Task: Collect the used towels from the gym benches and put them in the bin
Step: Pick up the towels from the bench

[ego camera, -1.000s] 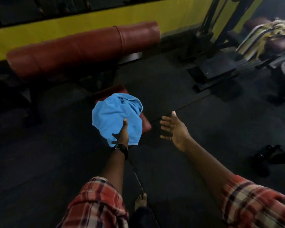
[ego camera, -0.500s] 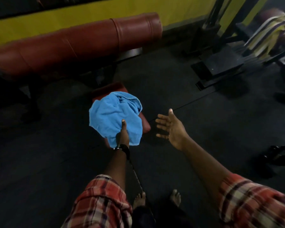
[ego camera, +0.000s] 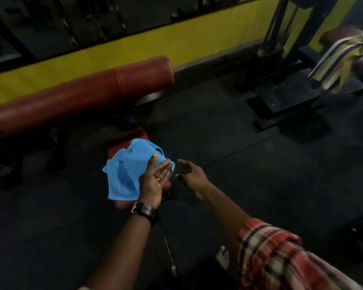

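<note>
We are stretching both arms forward over the dark floor (ego camera: 249, 168). Our left hand (ego camera: 154, 182) is turning palm-up with fingers flat and spread against the crumpled blue towel (ego camera: 126, 174) — pressing its side, not closing round it. The towel is sitting on a small red seat pad (ego camera: 132, 136) at 12 o'clock from that hand. Our right hand (ego camera: 192, 174), at 3 o'clock from the towel and just beside it, is blurred — fingers loosely parted, holding nothing. A striped towel (ego camera: 341, 57) is lying on a bench at 2 o'clock.
</note>
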A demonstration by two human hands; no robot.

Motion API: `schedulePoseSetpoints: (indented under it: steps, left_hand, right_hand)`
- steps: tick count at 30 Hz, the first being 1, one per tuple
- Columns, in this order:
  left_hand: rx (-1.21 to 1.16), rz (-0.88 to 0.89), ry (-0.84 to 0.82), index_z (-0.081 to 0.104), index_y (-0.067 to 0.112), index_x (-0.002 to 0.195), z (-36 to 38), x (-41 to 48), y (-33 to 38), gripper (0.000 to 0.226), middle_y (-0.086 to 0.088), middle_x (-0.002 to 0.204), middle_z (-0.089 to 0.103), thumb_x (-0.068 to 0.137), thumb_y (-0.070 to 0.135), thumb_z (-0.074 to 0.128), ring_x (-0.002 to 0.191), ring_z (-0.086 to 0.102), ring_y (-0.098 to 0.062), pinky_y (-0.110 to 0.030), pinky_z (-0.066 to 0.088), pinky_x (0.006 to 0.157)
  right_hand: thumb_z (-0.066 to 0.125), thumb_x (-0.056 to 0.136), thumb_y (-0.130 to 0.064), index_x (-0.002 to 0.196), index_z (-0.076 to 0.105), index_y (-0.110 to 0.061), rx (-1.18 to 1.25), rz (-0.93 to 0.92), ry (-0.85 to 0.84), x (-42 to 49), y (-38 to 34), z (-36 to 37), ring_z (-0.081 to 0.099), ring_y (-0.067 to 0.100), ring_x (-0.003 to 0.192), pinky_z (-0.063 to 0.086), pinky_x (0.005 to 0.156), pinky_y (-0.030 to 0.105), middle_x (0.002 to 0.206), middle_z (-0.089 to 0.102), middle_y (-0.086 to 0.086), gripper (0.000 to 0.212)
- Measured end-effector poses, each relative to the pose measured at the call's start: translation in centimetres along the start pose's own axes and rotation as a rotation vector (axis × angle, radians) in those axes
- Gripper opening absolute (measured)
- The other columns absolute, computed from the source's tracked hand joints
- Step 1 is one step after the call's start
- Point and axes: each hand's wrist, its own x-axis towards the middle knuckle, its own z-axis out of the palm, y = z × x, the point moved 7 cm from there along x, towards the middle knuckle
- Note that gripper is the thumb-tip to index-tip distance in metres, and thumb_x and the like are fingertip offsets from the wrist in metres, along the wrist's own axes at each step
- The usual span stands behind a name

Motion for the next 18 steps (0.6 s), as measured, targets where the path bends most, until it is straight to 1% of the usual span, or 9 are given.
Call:
schedulePoseSetpoints:
  steps: [2,4,5,7,9,11,13,16,18]
  left_hand:
    - [-0.007,0.006,-0.042,0.079,0.013,0.097,2.8,-1.1,0.1,0.053,-0.016,0.107,0.075,0.062,0.052,0.074,0.105,0.072,-0.025,-0.03,0.054,0.088]
    - [-0.023,0.037,-0.06,0.069,0.005,0.116,4.7,-1.4,0.5,0.056,-0.018,0.113,0.073,0.077,0.045,0.068,0.108,0.07,-0.025,-0.031,0.053,0.09]
    - [-0.023,0.051,-0.066,0.065,0.003,0.12,5.1,-1.1,1.0,0.05,-0.018,0.115,0.072,0.086,0.039,0.064,0.11,0.07,-0.025,-0.031,0.053,0.092]
    - [-0.004,0.079,-0.082,0.067,0.005,0.115,5.7,-0.1,2.4,0.03,-0.016,0.115,0.073,0.095,0.024,0.056,0.109,0.07,-0.023,-0.033,0.051,0.097]
    - [0.111,0.103,-0.088,0.069,0.009,0.113,7.0,1.9,3.6,0.024,-0.012,0.119,0.072,0.094,0.011,0.054,0.11,0.069,-0.018,-0.031,0.049,0.099]
    - [0.391,0.164,-0.083,0.065,0.014,0.124,8.8,4.1,4.1,0.038,-0.007,0.129,0.067,0.089,0.001,0.058,0.115,0.065,-0.015,-0.028,0.048,0.1]
    - [0.621,0.212,-0.153,0.056,0.02,0.136,11.8,6.4,3.6,0.062,-0.002,0.134,0.062,0.08,-0.004,0.065,0.117,0.061,-0.012,-0.03,0.05,0.101]
    - [0.755,0.21,-0.425,0.036,0.028,0.15,18.5,9.7,1.6,0.097,0.005,0.136,0.057,0.068,0.001,0.08,0.118,0.06,-0.008,-0.028,0.053,0.098]
    - [0.793,0.22,-0.604,0.029,0.028,0.153,23.9,11.5,0.4,0.105,0.008,0.135,0.059,0.067,0.001,0.083,0.12,0.06,-0.006,-0.024,0.053,0.095]
  right_hand:
    - [0.059,0.087,0.011,0.131,0.053,-0.008,-0.054,-0.039,-0.063,1.1,-0.3,0.8,0.064,0.007,0.076,0.054,0.062,0.018,0.105,0.066,0.008,0.049]
    - [0.057,0.089,0.007,0.119,0.06,0.001,-0.115,-0.039,-0.024,2.4,-1.0,0.3,0.064,0.017,0.075,0.055,0.063,0.029,0.102,0.066,0.02,0.031]
    - [0.056,0.089,0.007,0.112,0.063,0.003,-0.127,-0.054,0.008,3.1,-1.5,-0.2,0.063,0.019,0.074,0.055,0.065,0.034,0.098,0.066,0.023,0.025]
    - [0.054,0.085,0.01,0.102,0.067,0.003,-0.113,-0.117,0.058,4.0,-3.2,-1.7,0.062,0.013,0.071,0.054,0.065,0.034,0.087,0.068,0.018,0.023]
    - [0.056,0.084,0.008,0.094,0.067,-0.001,-0.057,-0.154,0.095,5.0,-5.2,-4.1,0.058,0.006,0.061,0.048,0.056,0.025,0.076,0.065,0.008,0.017]
    - [0.061,0.085,0.001,0.084,0.068,-0.008,0.017,-0.144,0.153,6.1,-7.0,-7.2,0.057,0.002,0.054,0.045,0.05,0.02,0.067,0.065,0.0,0.011]
    - [0.064,0.084,-0.003,0.079,0.066,-0.015,0.108,-0.095,0.197,7.5,-8.8,-10.6,0.058,0.005,0.048,0.045,0.044,0.02,0.057,0.063,-0.004,0.013]
    - [0.067,0.079,-0.006,0.084,0.068,-0.013,0.175,-0.059,0.255,9.3,-11.5,-15.7,0.067,0.018,0.062,0.057,0.061,0.035,0.068,0.07,0.005,0.009]
    - [0.069,0.076,-0.003,0.085,0.07,-0.008,0.211,-0.066,0.308,10.4,-13.5,-19.3,0.069,0.021,0.066,0.058,0.063,0.035,0.071,0.072,0.009,0.01]
